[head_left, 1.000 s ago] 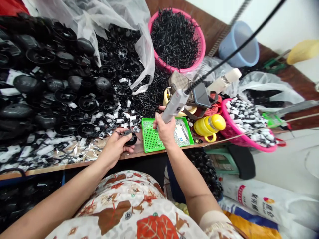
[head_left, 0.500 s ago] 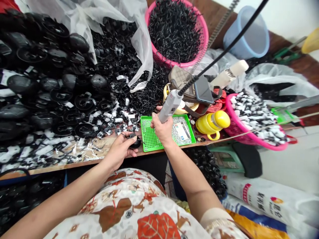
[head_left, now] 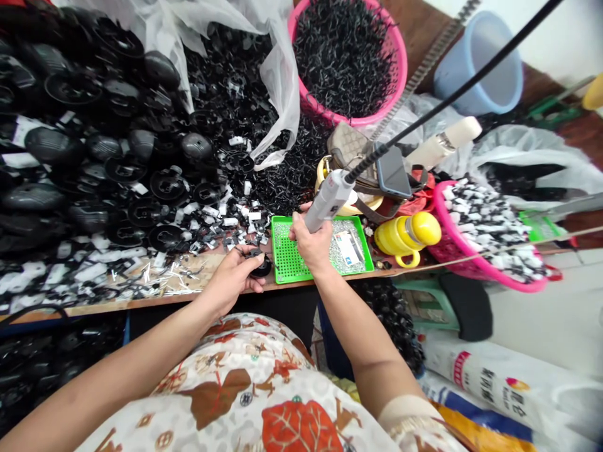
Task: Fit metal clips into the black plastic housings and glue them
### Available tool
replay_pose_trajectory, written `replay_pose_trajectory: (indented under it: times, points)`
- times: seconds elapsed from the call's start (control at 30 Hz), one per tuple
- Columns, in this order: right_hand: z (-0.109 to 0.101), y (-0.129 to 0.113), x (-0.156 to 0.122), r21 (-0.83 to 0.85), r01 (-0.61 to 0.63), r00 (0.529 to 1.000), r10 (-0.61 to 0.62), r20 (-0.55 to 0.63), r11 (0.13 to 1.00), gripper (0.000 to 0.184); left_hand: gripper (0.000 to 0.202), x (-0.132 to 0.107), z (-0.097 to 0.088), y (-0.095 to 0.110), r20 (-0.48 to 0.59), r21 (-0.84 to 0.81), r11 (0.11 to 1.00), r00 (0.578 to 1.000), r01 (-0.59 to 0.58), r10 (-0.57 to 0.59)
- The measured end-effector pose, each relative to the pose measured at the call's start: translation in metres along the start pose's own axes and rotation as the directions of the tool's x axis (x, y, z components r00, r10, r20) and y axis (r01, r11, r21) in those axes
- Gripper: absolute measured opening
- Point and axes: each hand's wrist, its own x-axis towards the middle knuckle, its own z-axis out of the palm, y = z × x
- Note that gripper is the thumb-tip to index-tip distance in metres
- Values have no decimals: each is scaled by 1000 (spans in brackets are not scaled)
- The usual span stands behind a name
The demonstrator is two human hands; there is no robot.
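Blk round part (head_left: 262, 267) was in L hand (head_left: 234, 276), pinched w/ thumb on top & fingers round it, at the bench (head_left: 200, 267) front edge, just L of the green tray (head_left: 286, 262); R hand (head_left: 311, 243) was over the tray, closed round a grey handheld tool (head_left: 326, 202), so the part lay to the R hand's left, apart from it; tool's lower end hidden by the fist, blk cable (head_left: 424, 119) running up from its top; vs 1 s earlier, L hand & part had come a bit closer to the tray's L edge; both grips looked unchanged, R hand still above tray. Containers: tray had small silvery bits, mostly twd its R side, w/ a white card (head_left: 349, 249) on them; upper pink basket (head_left: 400, 66) was heaped w/ thin blk pcs (head_left: 342, 59); R-side pink basket (head_left: 464, 267) was full of blk & white pcs (head_left: 492, 229); yellow bottle (head_left: 398, 237) stood b/w tray & that basket; blue bucket (head_left: 445, 85) was farther back, contents couldn't be made out.
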Motion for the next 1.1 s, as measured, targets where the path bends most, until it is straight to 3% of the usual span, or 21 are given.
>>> replay_pose_trajectory:
  times: [0.27, 0.53, 0.73, 0.93, 1.1]
  points:
    - [0, 3, -1, -30, 31, 999, -31, -19, 999, 35, 29, -1, -1, -2, -4, 16, 1000, 1000, -4, 4]
    - [1, -21, -14, 153, 123, 991, -112, -74, 981, 59, 30, -1, 3, -1, -41, 23, 1000, 999, -5, 6]
    - [15, -42, -43, 263, 23, 995, -49, 92, 964, 54, 37, -1, 3, -1, -36, 22, 1000, 999, -12, 13]
    - [29, -25, -48, 405, 0, 986, -68, 153, 914, 42, 45, -1, 2, -1, -5, 50, 999, 1000, -13, 14]
    - [34, -14, -48, 397, 17, 981, -92, 169, 918, 42, 59, 0, 0, -2, 15, 53, 998, 999, -31, 30]
